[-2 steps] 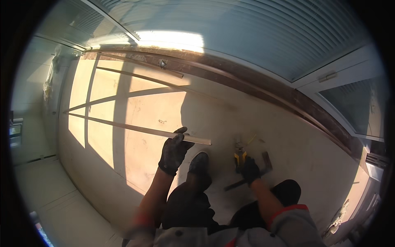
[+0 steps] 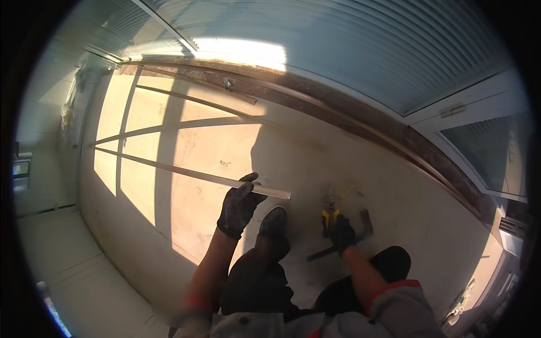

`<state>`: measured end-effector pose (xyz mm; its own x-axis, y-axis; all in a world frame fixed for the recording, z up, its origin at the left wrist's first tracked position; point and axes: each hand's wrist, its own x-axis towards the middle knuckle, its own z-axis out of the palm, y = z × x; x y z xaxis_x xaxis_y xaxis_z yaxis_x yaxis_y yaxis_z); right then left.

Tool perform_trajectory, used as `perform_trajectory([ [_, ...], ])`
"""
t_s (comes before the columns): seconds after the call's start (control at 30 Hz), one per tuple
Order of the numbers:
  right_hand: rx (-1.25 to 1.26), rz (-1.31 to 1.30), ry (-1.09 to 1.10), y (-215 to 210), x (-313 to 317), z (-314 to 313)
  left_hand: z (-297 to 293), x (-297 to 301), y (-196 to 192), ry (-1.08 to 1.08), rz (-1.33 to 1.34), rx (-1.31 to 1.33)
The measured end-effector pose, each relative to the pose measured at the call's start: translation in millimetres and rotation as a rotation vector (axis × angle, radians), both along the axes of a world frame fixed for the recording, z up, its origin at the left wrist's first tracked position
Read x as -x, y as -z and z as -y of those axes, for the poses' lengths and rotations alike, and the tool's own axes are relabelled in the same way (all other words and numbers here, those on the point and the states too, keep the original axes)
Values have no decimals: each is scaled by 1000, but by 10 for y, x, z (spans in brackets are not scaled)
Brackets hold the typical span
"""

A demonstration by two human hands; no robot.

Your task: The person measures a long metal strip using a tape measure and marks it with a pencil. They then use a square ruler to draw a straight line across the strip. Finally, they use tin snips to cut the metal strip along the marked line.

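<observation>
My left hand, in a black glove, pinches a long thin strip near its close end, thumb on top. From there the strip runs away to the far left, over the sunlit floor. My right hand, also gloved, is closed round the yellow-and-black handles of a pair of pliers, whose jaws point away from me. Beneath that hand a hammer lies on the floor, its dark head to the right. Just beyond the pliers is a thin yellow piece, too blurred to name.
More long strips lie along the far side, by a reddish-brown sill under ribbed glass panels. A white-framed door is at the right. My shoe stands between my hands. A pale wall rises at the left.
The whole view has shifted slightly, with the far sill and panels a little right and higher. Both hands keep their holds on the strip and the pliers.
</observation>
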<state>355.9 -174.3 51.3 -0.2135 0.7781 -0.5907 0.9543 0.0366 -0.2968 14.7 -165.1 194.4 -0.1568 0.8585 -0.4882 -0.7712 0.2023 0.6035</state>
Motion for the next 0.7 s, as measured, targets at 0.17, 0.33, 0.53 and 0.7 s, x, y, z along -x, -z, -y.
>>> perform_trajectory([
  [0.17,-327,-41,-6,838,-240,244,284,172,112,15,-56,-26],
  [0.33,453,-872,724,272,255,89,718,246,128,-62,-37,-47],
  [0.53,532,-1175,583,-722,1055,-105,1036,131,14,-68,-46,-177],
  [0.7,641,-1350,397,-1581,1623,33,1313,-86,-300,-158,9,-164],
])
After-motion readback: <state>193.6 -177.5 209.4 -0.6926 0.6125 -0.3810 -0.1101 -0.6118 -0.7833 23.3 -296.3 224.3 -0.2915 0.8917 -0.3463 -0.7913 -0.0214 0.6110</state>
